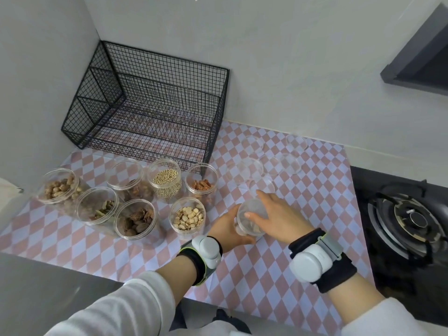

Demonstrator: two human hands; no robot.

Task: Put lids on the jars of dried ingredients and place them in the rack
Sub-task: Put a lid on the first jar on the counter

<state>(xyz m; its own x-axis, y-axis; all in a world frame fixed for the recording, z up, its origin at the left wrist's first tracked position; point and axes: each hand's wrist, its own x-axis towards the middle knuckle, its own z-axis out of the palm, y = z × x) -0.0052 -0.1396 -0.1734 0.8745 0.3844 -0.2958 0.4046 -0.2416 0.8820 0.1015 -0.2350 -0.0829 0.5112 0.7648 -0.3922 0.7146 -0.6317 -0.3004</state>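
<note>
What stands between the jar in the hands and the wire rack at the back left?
The jar, held by the left hand and right hand, has a jar of orange-brown pieces on the straight line to the rack. The lids lie right of that line.

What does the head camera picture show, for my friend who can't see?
Two hands, left hand and right hand, fit a clear lid on a jar. Seven open jars stand left; an empty black wire rack waits behind.

Clear, glossy plastic jars (188,220) and lids (251,169) – a matt black wire-mesh rack (150,103), seemingly metal – smooth checked sheet (254,275) over the bench; glossy dark hob (400,214).
</note>
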